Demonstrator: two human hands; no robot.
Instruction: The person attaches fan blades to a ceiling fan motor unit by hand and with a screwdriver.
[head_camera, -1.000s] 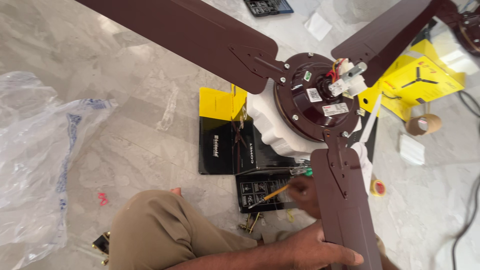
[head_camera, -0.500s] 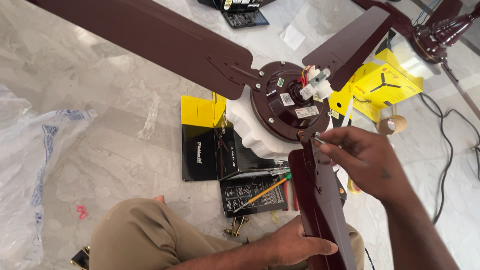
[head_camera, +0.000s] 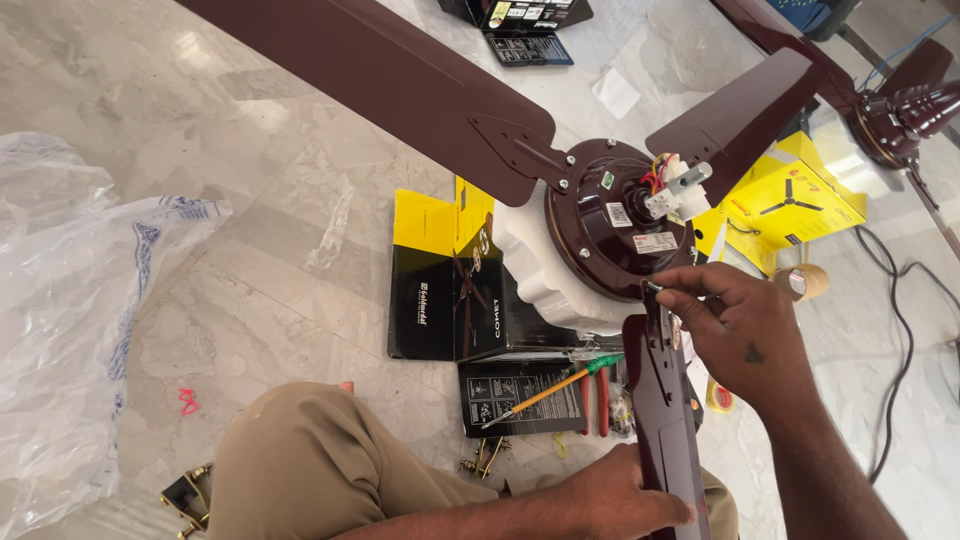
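Right hand (head_camera: 745, 335) pinches a small screw (head_camera: 652, 287) at the near blade's (head_camera: 665, 420) bracket, beside the fan motor (head_camera: 610, 215). Left hand (head_camera: 625, 500) grips that blade lower down. A screwdriver (head_camera: 550, 390) lies on the floor nearby.

Setting: a polished grey-white marble floor (head_camera: 250, 260) under bright, even light that leaves soft reflections. Far left of the hands lies crumpled clear plastic sheeting (head_camera: 70, 300). To their right a black cable (head_camera: 900, 330) snakes across the floor. No walls, windows or furniture are visible.
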